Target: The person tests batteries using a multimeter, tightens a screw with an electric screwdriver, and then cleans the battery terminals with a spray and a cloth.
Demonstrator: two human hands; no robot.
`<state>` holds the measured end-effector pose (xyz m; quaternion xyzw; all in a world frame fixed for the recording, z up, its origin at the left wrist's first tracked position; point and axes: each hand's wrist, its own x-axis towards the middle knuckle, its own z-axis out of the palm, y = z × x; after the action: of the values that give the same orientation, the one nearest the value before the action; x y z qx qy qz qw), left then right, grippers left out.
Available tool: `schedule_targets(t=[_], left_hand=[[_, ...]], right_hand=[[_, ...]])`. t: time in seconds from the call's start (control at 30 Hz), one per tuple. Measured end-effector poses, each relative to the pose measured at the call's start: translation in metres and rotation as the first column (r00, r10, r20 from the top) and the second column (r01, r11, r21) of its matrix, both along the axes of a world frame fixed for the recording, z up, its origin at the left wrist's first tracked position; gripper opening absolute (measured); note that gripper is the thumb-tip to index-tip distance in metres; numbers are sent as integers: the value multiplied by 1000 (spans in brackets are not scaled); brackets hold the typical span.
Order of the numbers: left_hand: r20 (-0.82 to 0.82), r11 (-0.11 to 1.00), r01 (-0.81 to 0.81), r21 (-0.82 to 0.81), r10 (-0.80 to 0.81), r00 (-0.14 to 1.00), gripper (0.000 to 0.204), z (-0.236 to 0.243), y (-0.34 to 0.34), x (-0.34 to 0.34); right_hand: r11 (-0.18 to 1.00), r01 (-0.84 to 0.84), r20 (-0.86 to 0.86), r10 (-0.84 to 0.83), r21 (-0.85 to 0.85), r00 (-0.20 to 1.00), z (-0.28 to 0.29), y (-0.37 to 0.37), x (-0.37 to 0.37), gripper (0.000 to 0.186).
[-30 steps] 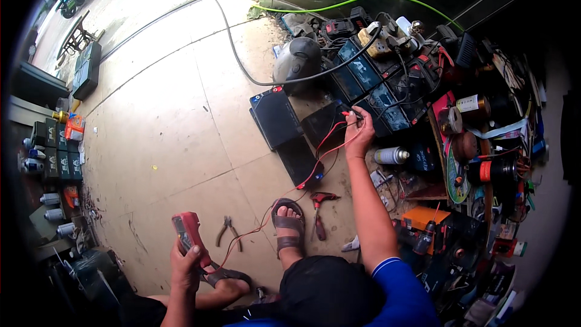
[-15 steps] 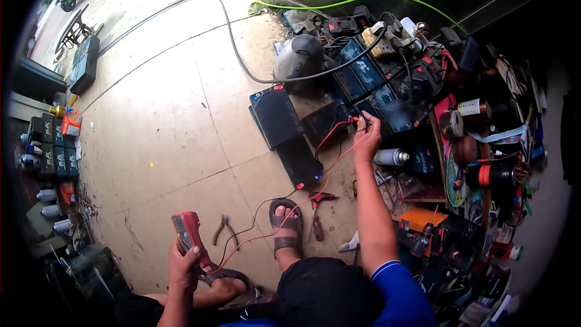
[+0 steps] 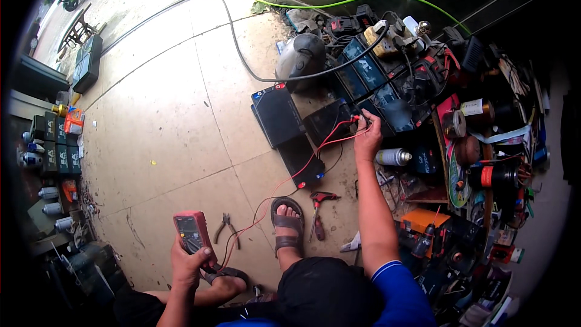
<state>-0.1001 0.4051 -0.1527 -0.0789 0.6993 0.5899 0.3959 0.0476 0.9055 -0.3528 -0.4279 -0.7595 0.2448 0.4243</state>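
Observation:
My left hand (image 3: pixel 189 261) is wrapped round a red multimeter (image 3: pixel 192 229), its screen and dial tilted up. Red and black test leads (image 3: pixel 277 184) run from it across the floor to my right hand (image 3: pixel 367 133). There the fingers pinch the leads' ends, a red clip or probe (image 3: pixel 354 118) showing at the fingertips, beside the end of a black battery (image 3: pixel 327 120). Whether its tip touches a terminal is hidden. Two more black batteries lie close by: one (image 3: pixel 277 115) with red and blue terminals at its far edge, another (image 3: pixel 298 160) with them at its near edge.
Pliers (image 3: pixel 227 230) and a red-handled T-shaped tool (image 3: pixel 324 196) lie near my sandalled foot (image 3: pixel 288 224). A grey cable (image 3: pixel 242 63) loops over a dusty rounded grey object (image 3: pixel 301 54). Cluttered tools and a spray can (image 3: pixel 393 157) crowd the right; boxed batteries (image 3: pixel 60 145) stand left.
The multimeter has turned, so its face shows more fully. The red lead now sags further left, across the near battery. My right hand stays almost in place.

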Motion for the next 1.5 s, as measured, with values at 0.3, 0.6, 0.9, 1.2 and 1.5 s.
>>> schedule_targets(t=[0.3, 0.6, 0.9, 1.2, 1.5], left_hand=[[17, 1000, -6, 24, 6, 1000, 48, -4, -1, 2], [10, 1000, -2, 22, 2, 1000, 49, -7, -1, 3], [15, 999, 6, 33, -6, 1000, 51, -1, 5, 4], [55, 1000, 6, -7, -6, 998, 55, -9, 2, -1], [87, 999, -32, 9, 32, 996, 54, -13, -10, 1]], right_hand=[[999, -7, 11, 7, 44, 1000, -2, 2, 0, 19], [999, -54, 95, 53, 10, 994, 11, 2, -6, 19], [1000, 1, 125, -5, 29, 992, 13, 3, -17, 19], [998, 15, 213, -2, -62, 977, 7, 8, -6, 18], [998, 44, 224, -32, -48, 974, 2, 5, -13, 19]])
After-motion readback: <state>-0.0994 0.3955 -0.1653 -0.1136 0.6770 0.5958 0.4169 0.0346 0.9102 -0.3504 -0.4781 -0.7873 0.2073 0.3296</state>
